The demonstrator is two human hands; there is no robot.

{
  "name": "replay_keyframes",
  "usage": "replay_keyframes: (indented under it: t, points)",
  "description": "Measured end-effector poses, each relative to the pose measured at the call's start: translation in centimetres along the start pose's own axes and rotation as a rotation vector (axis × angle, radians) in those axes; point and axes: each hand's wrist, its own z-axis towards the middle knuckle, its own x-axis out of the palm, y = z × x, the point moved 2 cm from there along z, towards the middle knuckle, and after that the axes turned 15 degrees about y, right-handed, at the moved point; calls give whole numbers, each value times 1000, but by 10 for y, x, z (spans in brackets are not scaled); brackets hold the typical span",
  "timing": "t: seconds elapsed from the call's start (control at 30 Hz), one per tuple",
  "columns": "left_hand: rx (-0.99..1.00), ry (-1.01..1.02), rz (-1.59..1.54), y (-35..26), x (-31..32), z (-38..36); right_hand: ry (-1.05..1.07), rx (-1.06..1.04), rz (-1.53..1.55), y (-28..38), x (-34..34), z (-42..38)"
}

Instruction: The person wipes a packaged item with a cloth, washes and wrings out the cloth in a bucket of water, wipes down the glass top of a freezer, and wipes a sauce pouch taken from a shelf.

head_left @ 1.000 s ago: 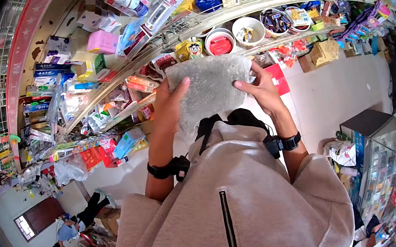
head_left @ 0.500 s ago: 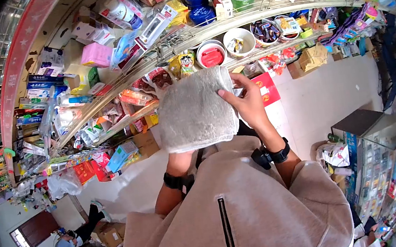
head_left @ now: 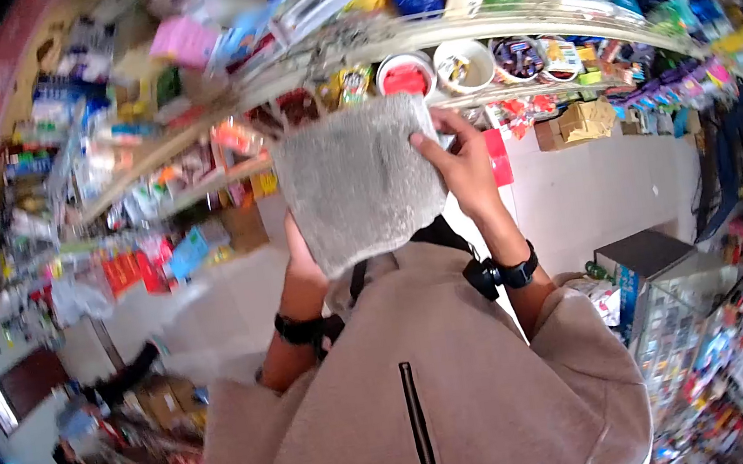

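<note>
A folded grey cloth, thick and roughly square, is held up in front of my chest between both hands. My right hand grips its right edge, with the thumb on the face toward me and the fingers behind. At the lower left edge, my left hand supports the cloth from beneath. Most of that hand's fingers are hidden behind it. Just beyond the cloth's top edge stand a white tub with red contents and another white tub on the lower shelf.
A curved shelf edge runs across the front, crowded with boxes, jars and packets. A red sheet lies right of my right hand. A glass display case stands at the right. At the lower left is another person, blurred.
The cloth has tilted, its lower left corner dropping and more of its flat face showing. My left hand has shifted left, out from under the bottom edge. The camera view has also shifted.
</note>
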Motion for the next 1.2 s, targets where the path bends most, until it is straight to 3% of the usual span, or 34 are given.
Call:
replay_keyframes:
  t: [0.03,0.1,0.13,0.2,0.27,0.33,0.37,0.43,0.5,0.63,0.7,0.77,0.83,0.87,0.9,0.93,1.0,1.03,1.1,1.13,1.2]
  points:
    - [35,-41,-25,1,-7,-2,13,3,-29,3,4,2]
    - [157,290,-97,2,-14,0,44,60,1,5,8,3]
    - [182,270,-116,3,-13,1,26,62,-48,17,11,1]
    - [217,-7,47,2,-11,-5,26,78,-101,23,14,-5]
    - [270,47,11,9,-11,-19,1,-251,-509,21,10,-8]
    - [330,105,-12,10,-10,-33,83,-242,-600,24,18,-15]
    - [345,10,24,10,-12,-37,142,-235,-694,26,24,-18]
    - [382,-87,41,11,-7,-51,213,-139,-618,27,42,-22]
    - [460,40,20,14,1,-69,321,74,-463,25,62,-25]
    - [612,49,24,34,-38,-118,509,-65,-531,23,120,-34]
    - [662,-211,36,57,-76,-150,630,-63,-478,13,155,-49]
    - [769,485,-481,63,-63,-173,792,-41,-456,10,191,-69]
    - [825,-144,-145,63,-60,-219,869,-110,-524,12,228,-97]
    - [896,249,-341,72,-82,-237,891,-190,-589,13,245,-110]
    - [949,248,-359,86,-102,-256,914,-271,-646,13,261,-125]
    - [1003,176,-283,99,-111,-278,915,-543,-700,11,277,-138]
    - [1042,375,-641,110,-122,-306,989,-611,-714,15,307,-166]
    - [1091,379,-651,121,-137,-322,1005,-653,-722,18,323,-183]
    - [1247,298,-199,139,-166,-349,1073,-726,-698,21,350,-210]
    - [1287,290,-209,148,-168,-368,1130,-605,-673,21,362,-226]
    - [1463,114,220,163,-169,-403,1287,-365,-552,19,385,-246]
